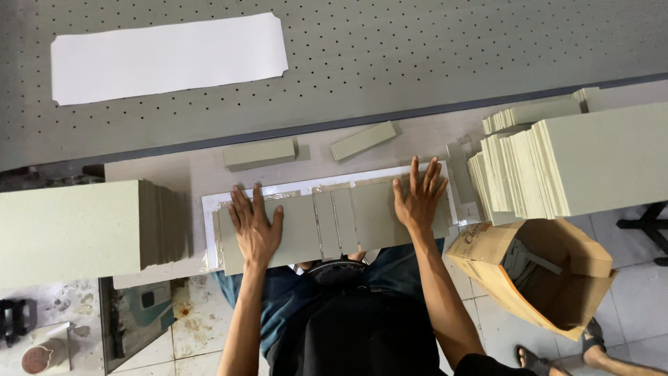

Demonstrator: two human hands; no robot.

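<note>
Grey board panels (334,223), laid side by side as two wide pieces flanking two narrow strips, lie on a white sheet (209,209) at the near edge of the pale worktop (209,174), directly in front of you. Your left hand (254,230) rests flat on the wide panel at the left end, fingers spread and pointing away from you, gripping nothing. Your right hand (419,198) lies flat on the wide panel at the right end, likewise splayed and empty, its fingertips reaching the far edge of the sheet. Glossy film (299,189) shows along the far border of the panels. Beyond them on the worktop lie two small bundles of grey strips (259,153) (363,140), the right one angled. A tall stack of grey boards (83,226) stands at your left, just beside the sheet; fanned stacks of the same board (557,163) stand at your right. Below those, an open brown cardboard box (536,275) sits on the tiled floor, near another person's sandalled foot (532,361). Farther off, a dark perforated table (417,56) carries a long white paper sheet (167,57).
</note>
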